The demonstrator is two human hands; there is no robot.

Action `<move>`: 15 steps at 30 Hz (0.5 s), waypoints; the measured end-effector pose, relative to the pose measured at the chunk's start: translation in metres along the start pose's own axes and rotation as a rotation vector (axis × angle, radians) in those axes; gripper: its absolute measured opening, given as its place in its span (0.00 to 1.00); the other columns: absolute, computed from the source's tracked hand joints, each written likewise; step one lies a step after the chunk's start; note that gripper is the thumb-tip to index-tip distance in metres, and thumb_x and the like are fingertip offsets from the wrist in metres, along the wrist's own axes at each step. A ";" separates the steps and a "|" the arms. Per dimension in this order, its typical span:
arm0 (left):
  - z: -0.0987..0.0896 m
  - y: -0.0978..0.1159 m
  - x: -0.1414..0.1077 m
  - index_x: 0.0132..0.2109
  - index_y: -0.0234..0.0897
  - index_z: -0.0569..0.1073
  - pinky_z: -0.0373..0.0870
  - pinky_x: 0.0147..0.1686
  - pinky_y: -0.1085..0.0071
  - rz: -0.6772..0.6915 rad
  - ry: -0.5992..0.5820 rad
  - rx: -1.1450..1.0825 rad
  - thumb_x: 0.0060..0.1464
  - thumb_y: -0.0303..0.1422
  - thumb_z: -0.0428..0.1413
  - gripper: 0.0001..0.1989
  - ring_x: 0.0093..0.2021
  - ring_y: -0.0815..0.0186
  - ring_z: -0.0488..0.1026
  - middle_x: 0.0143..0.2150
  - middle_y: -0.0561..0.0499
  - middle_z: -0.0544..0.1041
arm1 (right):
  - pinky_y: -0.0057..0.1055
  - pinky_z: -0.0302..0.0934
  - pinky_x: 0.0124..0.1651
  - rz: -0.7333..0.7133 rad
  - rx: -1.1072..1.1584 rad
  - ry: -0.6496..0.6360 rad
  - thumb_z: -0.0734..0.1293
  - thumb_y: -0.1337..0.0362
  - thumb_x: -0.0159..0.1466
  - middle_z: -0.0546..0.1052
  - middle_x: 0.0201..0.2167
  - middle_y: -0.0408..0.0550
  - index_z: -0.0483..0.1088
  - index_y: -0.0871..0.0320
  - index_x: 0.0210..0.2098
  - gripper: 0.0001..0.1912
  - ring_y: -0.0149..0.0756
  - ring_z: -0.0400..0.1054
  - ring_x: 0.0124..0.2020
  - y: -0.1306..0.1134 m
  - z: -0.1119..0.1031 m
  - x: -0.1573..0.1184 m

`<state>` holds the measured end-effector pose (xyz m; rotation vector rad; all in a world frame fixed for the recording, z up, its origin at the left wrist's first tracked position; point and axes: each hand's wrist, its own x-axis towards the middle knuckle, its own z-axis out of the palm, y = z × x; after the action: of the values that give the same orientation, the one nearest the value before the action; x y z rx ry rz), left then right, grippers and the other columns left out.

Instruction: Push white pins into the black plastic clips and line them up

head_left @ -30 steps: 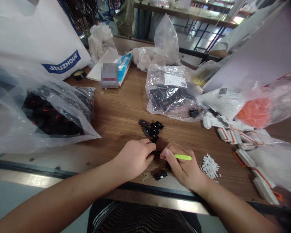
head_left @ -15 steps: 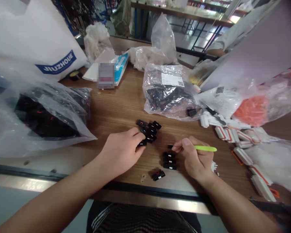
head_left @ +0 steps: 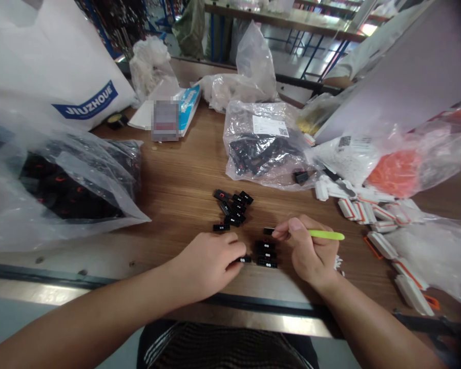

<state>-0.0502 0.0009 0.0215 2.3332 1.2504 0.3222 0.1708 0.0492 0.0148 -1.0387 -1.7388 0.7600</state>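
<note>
My left hand [head_left: 215, 264] is closed, its thumb and fingertips pinching a small black plastic block [head_left: 245, 259] with white dots, low over the table. Just right of it, several similar black blocks [head_left: 267, 254] form a short column. My right hand [head_left: 311, 251] is closed around a slim tool with a yellow-green handle [head_left: 326, 234]; the tool's working end is hard to make out. A dark piece [head_left: 269, 231] shows at the right fingertips. Beyond my left hand lies a loose pile of black blocks [head_left: 237, 206], with a single black block [head_left: 221, 226] at its near side.
A clear bag of black parts [head_left: 72, 189] stands left, and a labelled bag [head_left: 267, 148] lies behind the pile. White pieces with orange edging [head_left: 384, 243] and a bag of orange parts [head_left: 395, 171] crowd the right. A booklet [head_left: 190, 107] lies at the back.
My left hand has left the pile, moving right and nearer me. It now grips the block that lay alone near the front edge, shifted slightly away from me. My right hand has hardly moved.
</note>
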 end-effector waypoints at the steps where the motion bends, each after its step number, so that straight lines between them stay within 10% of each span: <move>1: -0.001 -0.002 0.001 0.37 0.37 0.74 0.70 0.33 0.65 -0.042 0.027 0.012 0.62 0.30 0.56 0.04 0.35 0.61 0.75 0.37 0.51 0.75 | 0.31 0.64 0.29 0.000 -0.001 -0.012 0.60 0.64 0.71 0.77 0.24 0.44 0.75 0.56 0.29 0.17 0.31 0.70 0.24 0.000 0.000 0.000; 8: -0.002 -0.006 0.008 0.40 0.35 0.75 0.73 0.38 0.62 -0.164 0.129 0.009 0.62 0.28 0.55 0.04 0.37 0.59 0.75 0.38 0.48 0.76 | 0.28 0.64 0.33 -0.022 -0.010 -0.324 0.60 0.68 0.71 0.77 0.26 0.42 0.74 0.57 0.31 0.14 0.28 0.71 0.27 -0.010 0.006 0.000; 15: -0.001 -0.007 0.009 0.39 0.36 0.74 0.73 0.38 0.63 -0.143 0.156 -0.027 0.61 0.27 0.56 0.03 0.37 0.60 0.75 0.38 0.50 0.75 | 0.27 0.64 0.33 -0.054 -0.025 -0.331 0.60 0.69 0.70 0.77 0.26 0.43 0.73 0.57 0.31 0.13 0.29 0.72 0.27 -0.012 0.013 -0.003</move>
<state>-0.0505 0.0122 0.0182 2.2166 1.4683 0.4769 0.1556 0.0409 0.0188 -0.9154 -2.0528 0.9179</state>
